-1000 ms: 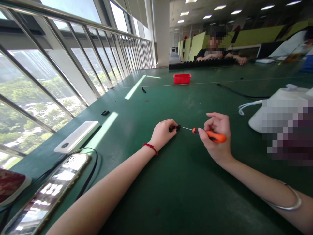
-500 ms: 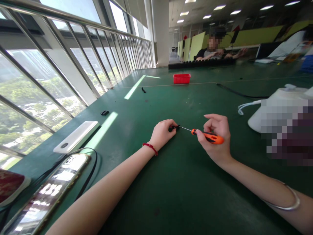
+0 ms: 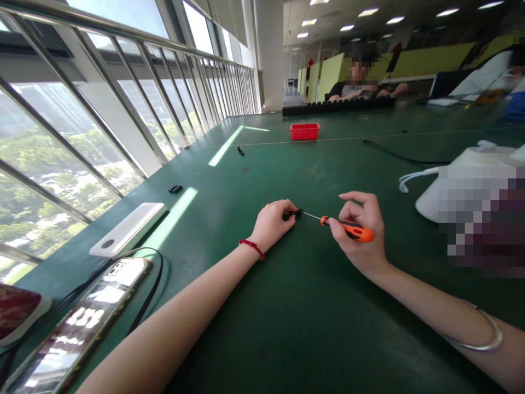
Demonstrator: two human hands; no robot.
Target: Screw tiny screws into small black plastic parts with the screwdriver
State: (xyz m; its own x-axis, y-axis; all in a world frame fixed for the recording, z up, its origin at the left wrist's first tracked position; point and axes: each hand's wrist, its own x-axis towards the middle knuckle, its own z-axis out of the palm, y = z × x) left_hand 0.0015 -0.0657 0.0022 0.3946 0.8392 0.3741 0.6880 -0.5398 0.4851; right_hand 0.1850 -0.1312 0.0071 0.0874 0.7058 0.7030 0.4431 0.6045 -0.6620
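Note:
My left hand [image 3: 271, 223] rests on the green table [image 3: 287, 328] and pinches a small black part [image 3: 292, 214] between thumb and fingers. My right hand [image 3: 363, 234] grips an orange-handled screwdriver [image 3: 348, 230]. Its thin metal shaft points left, and the tip touches the black part. A red cord sits on my left wrist and a silver bangle on my right forearm.
A phone [image 3: 77, 323] with a black cable and a white power bank [image 3: 129, 229] lie at the left by the window railing. A red bin [image 3: 304, 131] stands farther back. A white object [image 3: 455, 183] sits right. A person [image 3: 361, 82] works at the far end.
My right hand and the screwdriver have shifted slightly left and its fingers have shifted on the handle. The person at the far end moved an arm. My left hand stays put.

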